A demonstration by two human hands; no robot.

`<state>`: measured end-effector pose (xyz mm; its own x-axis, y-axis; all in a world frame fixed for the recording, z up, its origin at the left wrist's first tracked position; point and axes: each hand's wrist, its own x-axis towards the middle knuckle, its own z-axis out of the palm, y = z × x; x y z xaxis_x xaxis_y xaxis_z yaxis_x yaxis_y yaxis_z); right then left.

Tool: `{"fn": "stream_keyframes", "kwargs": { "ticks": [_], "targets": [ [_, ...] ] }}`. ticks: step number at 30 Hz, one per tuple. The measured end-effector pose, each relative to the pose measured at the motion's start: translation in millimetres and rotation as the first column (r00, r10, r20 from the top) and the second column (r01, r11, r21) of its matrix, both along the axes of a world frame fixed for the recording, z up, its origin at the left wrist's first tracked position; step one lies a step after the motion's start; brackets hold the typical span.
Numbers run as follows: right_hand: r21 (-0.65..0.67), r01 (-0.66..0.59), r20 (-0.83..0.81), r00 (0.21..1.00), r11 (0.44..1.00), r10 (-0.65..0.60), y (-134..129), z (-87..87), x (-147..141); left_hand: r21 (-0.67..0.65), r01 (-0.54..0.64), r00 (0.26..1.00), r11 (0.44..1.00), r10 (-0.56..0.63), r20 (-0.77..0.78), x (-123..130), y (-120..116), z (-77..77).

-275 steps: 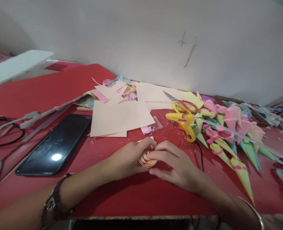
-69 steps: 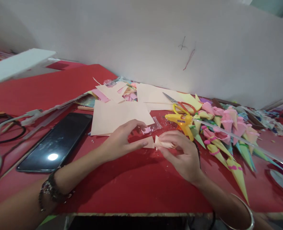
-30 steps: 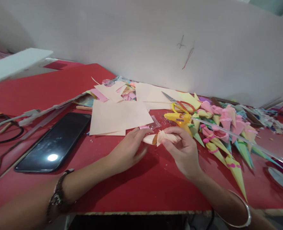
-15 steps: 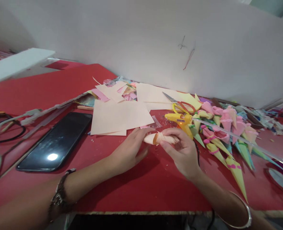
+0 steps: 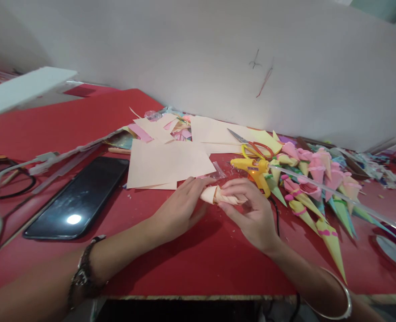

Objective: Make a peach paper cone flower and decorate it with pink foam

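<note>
Between my two hands is a small cream paper cone [image 5: 208, 195] with a strip of cream crepe paper [image 5: 232, 198] around its right part. My left hand [image 5: 179, 208] grips the cone's left end, its fingertips partly hidden behind it. On the other side, my right hand [image 5: 254, 214] pinches the crepe paper between thumb and fingers. Both hands are just above the red table [image 5: 211, 259]. Right behind my right hand stands a yellow glue gun [image 5: 254, 169], a long clear glue stick [image 5: 332, 192] sticking out of it.
Cream paper sheets [image 5: 171, 163] lie behind my hands, with scissors [image 5: 259, 149] on the sheets farther back. Several pastel paper cones [image 5: 332, 235] are heaped on the right. A black phone [image 5: 80, 197] rests at left. A roll of tape [image 5: 394, 252] is at the right edge.
The crepe paper has turned and now lies in slanting folds around the cone. The fingers of my right hand have shifted slightly left; the gap at the cone's edge looks smaller.
</note>
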<state>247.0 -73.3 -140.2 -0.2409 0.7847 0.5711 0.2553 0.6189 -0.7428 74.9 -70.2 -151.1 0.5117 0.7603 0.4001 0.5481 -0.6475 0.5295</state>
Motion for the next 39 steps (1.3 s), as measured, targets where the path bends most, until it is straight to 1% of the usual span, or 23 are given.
{"fn": "stream_keyframes", "kwargs": {
  "ticks": [4,8,12,16,19,22,26,29,33,37,39],
  "targets": [
    [0.015,0.002,0.042,0.999,1.000,-0.003,0.4,2.0,1.5,-0.016,-0.038,0.999,0.999,0.038,-0.006,0.8,-1.2,3.2],
    [0.064,0.004,0.117,0.993,0.998,-0.012,0.3,3.2,2.7,0.024,-0.049,0.998,0.999,0.049,-0.030,0.1,-1.3,3.9],
    [0.181,-0.042,0.214,0.977,0.983,0.002,-2.4,1.8,3.4,0.044,-0.053,0.995,0.998,0.056,-0.084,-2.1,0.3,-0.9],
    [0.233,-0.083,0.280,0.960,0.969,0.015,-4.3,-0.3,4.3,0.023,-0.034,0.998,0.999,0.035,-0.052,-3.2,2.0,-7.1],
    [0.231,-0.088,0.297,0.955,0.969,0.016,-4.3,-1.0,5.0,0.006,-0.024,0.998,1.000,0.025,-0.055,-3.0,2.5,-7.7],
    [0.210,-0.098,0.309,0.951,0.973,0.029,-4.1,-1.3,5.3,0.003,-0.027,0.996,1.000,0.027,-0.090,-2.6,2.4,-6.0],
    [0.216,-0.160,0.358,0.931,0.963,0.075,-4.3,-0.4,5.0,-0.018,-0.022,0.993,1.000,0.020,-0.116,-2.7,2.4,-5.9],
    [0.231,-0.213,0.399,0.911,0.949,0.108,-4.7,1.2,4.5,-0.069,-0.018,0.993,0.997,0.009,-0.121,-2.6,2.6,-6.5],
    [0.205,-0.267,0.413,0.896,0.942,0.164,-4.1,2.3,4.2,-0.168,-0.041,0.983,0.985,0.009,-0.183,-1.7,2.5,-4.0],
    [0.166,-0.266,0.396,0.900,0.949,0.183,-3.0,0.9,4.4,-0.208,-0.079,0.966,0.975,0.024,-0.257,-1.0,2.3,-1.0],
    [0.151,-0.254,0.378,0.908,0.956,0.181,-2.6,-0.1,4.2,-0.217,-0.076,0.961,0.973,0.014,-0.275,-1.3,2.0,-0.2]
  ]
}}
